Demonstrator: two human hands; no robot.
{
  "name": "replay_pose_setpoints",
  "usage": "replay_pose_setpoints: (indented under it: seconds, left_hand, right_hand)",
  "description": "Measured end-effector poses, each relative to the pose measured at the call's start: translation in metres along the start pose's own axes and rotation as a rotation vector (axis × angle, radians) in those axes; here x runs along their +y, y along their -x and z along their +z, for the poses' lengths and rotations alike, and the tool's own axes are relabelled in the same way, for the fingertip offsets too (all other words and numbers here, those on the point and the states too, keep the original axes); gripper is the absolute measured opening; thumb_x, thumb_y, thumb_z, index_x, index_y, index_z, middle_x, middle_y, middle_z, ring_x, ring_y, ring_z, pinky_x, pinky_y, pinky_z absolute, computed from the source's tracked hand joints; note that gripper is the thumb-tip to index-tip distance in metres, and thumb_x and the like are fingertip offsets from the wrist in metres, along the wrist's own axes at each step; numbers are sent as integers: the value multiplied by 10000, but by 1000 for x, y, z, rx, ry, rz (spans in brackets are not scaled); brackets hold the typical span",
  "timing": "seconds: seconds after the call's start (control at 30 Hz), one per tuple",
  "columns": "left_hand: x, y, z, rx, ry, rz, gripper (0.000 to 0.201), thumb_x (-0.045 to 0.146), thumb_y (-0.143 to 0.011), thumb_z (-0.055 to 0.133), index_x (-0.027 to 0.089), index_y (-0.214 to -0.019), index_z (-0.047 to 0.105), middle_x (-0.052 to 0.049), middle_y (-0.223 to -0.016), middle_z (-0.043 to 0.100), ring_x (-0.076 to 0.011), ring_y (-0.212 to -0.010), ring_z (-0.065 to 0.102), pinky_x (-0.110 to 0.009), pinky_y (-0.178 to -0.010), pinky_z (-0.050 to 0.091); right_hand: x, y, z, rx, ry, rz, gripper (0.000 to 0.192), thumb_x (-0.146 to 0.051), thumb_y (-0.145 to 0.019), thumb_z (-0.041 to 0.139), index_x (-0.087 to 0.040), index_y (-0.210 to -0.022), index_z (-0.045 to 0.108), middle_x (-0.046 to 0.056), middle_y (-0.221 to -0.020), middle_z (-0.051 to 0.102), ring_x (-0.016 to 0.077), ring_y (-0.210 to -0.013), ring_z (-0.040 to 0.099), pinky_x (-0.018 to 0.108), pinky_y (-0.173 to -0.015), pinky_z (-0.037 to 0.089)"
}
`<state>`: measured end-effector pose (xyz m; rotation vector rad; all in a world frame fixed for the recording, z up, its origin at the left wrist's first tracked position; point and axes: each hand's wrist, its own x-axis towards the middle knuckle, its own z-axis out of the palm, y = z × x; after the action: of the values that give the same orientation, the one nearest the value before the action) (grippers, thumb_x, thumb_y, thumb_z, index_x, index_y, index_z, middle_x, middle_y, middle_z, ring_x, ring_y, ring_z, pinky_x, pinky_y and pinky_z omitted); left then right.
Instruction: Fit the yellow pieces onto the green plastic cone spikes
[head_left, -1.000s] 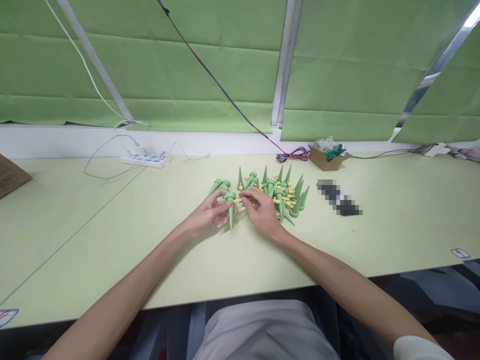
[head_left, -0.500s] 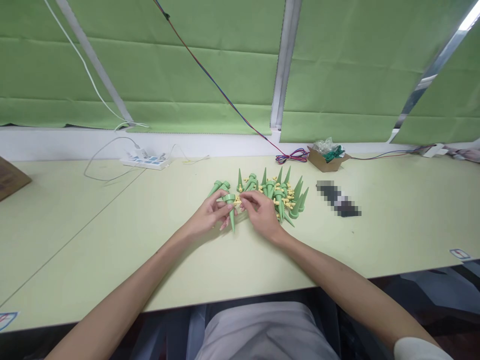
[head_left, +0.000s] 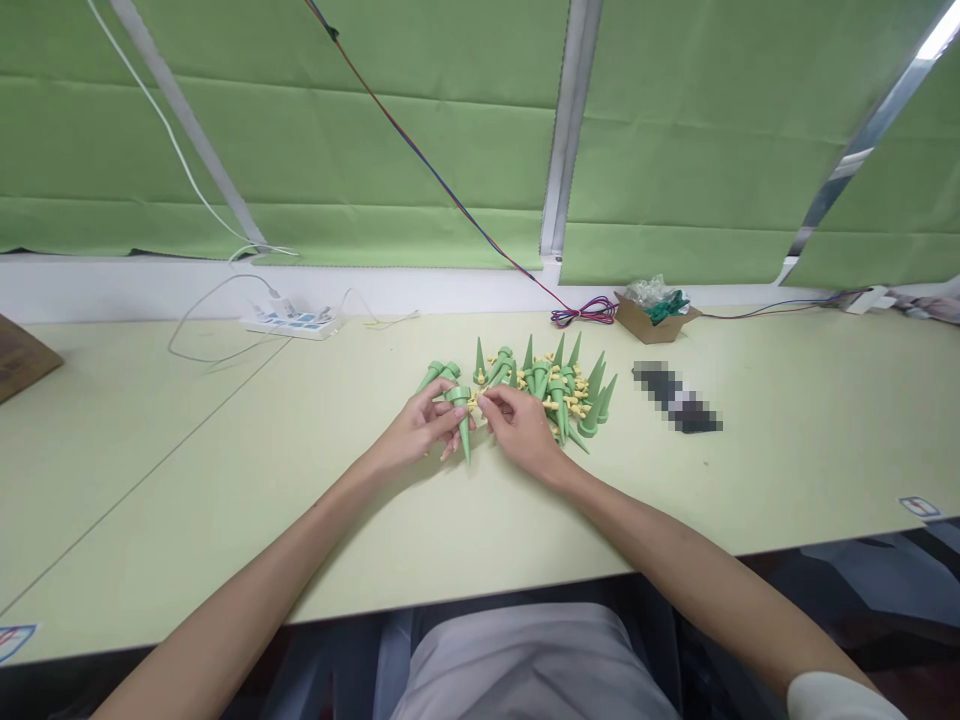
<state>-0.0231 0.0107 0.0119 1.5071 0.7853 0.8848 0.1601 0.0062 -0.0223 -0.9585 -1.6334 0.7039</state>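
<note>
Head view: my left hand [head_left: 416, 432] pinches a green cone spike [head_left: 461, 420] at its wide top, near the middle of the table [head_left: 225, 470], just left of the pile of spikes [head_left: 559, 385]. My right hand [head_left: 521, 430] nips a small yellow piece [head_left: 475, 401] against that top. I judge it best to hold the cone steady and press squarely. Its long axis runs near-far, tip pointing toward me.

Bright, even light from above; shadows under the arms are faint. Edges bow from wide-angle distortion. One patch on the table [head_left: 225, 480] is pixelated.
</note>
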Motion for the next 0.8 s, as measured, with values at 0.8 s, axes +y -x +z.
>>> replay_pose_setpoints:
  seconds: [0.8]
  left_hand:
    - [-12,5,5,36,-443,131,260,381,-976,552,233,-1173,468,42,-666,574,-143,-574,596,-276,-604,490]
  right_hand:
    - [-3,-1,-3,43,125,40,338,-331,-915,475,-206,-605,420,-44,-563,396,111,-551,355,269,-566,290]
